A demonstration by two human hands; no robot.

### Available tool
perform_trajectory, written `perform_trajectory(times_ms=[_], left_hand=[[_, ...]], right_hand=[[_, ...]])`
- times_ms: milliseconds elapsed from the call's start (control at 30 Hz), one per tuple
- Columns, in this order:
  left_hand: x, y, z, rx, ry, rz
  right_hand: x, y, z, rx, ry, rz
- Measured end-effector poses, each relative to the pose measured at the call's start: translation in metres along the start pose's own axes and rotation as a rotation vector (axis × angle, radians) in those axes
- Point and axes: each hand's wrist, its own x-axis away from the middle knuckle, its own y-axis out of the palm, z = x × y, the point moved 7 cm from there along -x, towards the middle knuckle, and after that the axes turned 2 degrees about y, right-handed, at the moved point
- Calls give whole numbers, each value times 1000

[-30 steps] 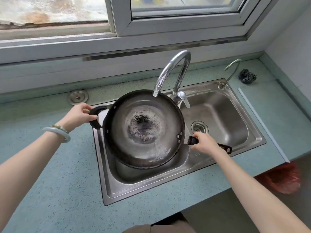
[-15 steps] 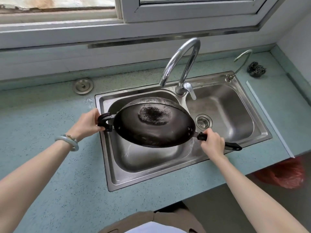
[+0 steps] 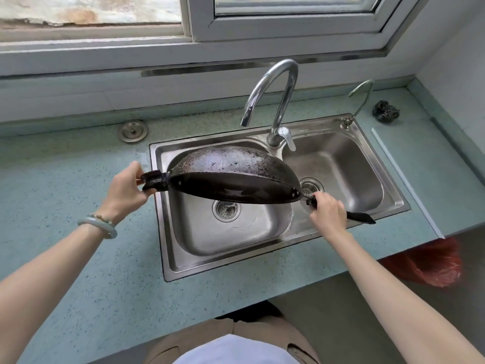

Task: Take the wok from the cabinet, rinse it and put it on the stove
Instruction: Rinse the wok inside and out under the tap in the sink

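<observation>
The black wok (image 3: 231,169) hangs over the left basin of the steel double sink (image 3: 262,261), turned nearly upside down so its wet, blackened underside faces up and away from me. My left hand (image 3: 126,189) grips the short loop handle at the wok's left side. My right hand (image 3: 328,212) grips the long black handle (image 3: 362,216) at its right side. The wok's inside faces down toward the basin drain (image 3: 226,210) and is mostly hidden. No water runs from the tall curved faucet (image 3: 275,101).
A second small tap (image 3: 360,101) and a dark steel scourer (image 3: 385,111) sit at the back right. A round metal cap (image 3: 132,130) lies on the blue-green counter (image 3: 65,179) at left. A red bag (image 3: 425,261) hangs below the counter's right edge. The window runs behind.
Both hands have rolled the wok over from face-up, through a tilt away from me, to nearly upside down above the left basin. The grips on both handles are unchanged.
</observation>
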Motion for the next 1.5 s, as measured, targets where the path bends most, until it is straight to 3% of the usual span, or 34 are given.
perform_trajectory(times_ms=[533,1000,1267,1500], left_hand=[[11,-43,23,37,61,159],[7,-112,66,213,168,259],[23,-44,30,107,58,65],[23,-75,50,210,122,204]], right_hand=[[22,-55,-4,-12,-105,93],[35,-146,-16,123,-321,510],[46,-86,-4,158,-293,341],[39,-117,1,148,-332,483]])
